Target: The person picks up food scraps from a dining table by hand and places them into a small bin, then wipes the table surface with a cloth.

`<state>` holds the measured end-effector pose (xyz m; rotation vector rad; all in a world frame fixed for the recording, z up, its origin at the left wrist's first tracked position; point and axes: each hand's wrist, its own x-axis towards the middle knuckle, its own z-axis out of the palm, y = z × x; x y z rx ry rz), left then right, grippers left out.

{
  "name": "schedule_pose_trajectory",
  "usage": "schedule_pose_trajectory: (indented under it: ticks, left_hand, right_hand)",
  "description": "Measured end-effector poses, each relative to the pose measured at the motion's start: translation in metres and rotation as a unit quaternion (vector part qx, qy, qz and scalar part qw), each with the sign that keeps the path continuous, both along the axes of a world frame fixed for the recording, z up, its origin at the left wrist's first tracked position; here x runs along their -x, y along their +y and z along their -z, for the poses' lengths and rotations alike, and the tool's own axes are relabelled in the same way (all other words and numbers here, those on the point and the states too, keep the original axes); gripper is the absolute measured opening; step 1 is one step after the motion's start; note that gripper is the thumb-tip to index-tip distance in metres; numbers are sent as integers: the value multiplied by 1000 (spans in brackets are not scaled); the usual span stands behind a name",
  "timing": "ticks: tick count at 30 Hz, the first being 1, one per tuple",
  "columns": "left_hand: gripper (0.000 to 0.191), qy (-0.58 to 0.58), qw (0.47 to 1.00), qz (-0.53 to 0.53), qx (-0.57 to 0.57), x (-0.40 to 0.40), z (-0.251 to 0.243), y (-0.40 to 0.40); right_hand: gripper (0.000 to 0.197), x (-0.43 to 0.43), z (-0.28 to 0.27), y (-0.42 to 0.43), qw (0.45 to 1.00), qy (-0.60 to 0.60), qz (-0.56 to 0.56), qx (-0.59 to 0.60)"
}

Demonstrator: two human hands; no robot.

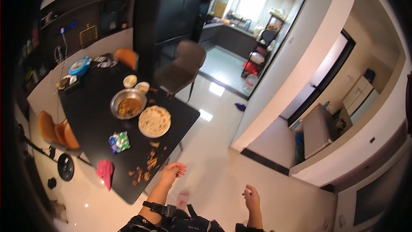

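Observation:
My left hand (pixel 173 172) hangs in the air just off the near right edge of a black dining table (pixel 90 112), with loosely bent fingers and nothing visible in it. Lower and farther right, my right hand (pixel 251 196) is held over the tiled floor, also without anything in it. Nearest to my left hand on the table are scattered bones and food scraps (pixel 151 164). Beyond them lie a plate of round flatbread (pixel 155 121) and a steel basin of stew (pixel 128 104). A green, white and blue plastic packet (pixel 119 142) rests left of the flatbread.
A pink cloth (pixel 105 170) drapes over the table's left edge. Two small bowls (pixel 130 81) stand behind the basin, and a blue-rimmed pot (pixel 79 66) is at the far end. Chairs (pixel 180 67) surround the table. A kitchen doorway (pixel 222 61) opens ahead, with a wall (pixel 289 71) to its right.

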<state>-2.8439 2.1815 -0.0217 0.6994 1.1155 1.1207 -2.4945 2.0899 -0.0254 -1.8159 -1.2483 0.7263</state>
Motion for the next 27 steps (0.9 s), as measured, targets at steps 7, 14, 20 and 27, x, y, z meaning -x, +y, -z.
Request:
schedule_pose_trajectory:
  ticks: [7, 14, 20, 27]
  left_hand:
    - [23, 73, 992, 14, 102, 81, 42, -156]
    - [15, 49, 937, -338, 76, 208, 13, -249]
    - [12, 57, 901, -421, 83, 276, 12, -277]
    - [19, 118, 940, -314, 63, 336, 32, -233]
  right_hand:
    - [29, 34, 66, -114, 993, 57, 5, 107]
    - [28, 71, 75, -141, 990, 55, -56, 119]
    - [28, 132, 61, -113, 994, 74, -71, 42]
    - [27, 209, 73, -116, 998, -5, -50, 43]
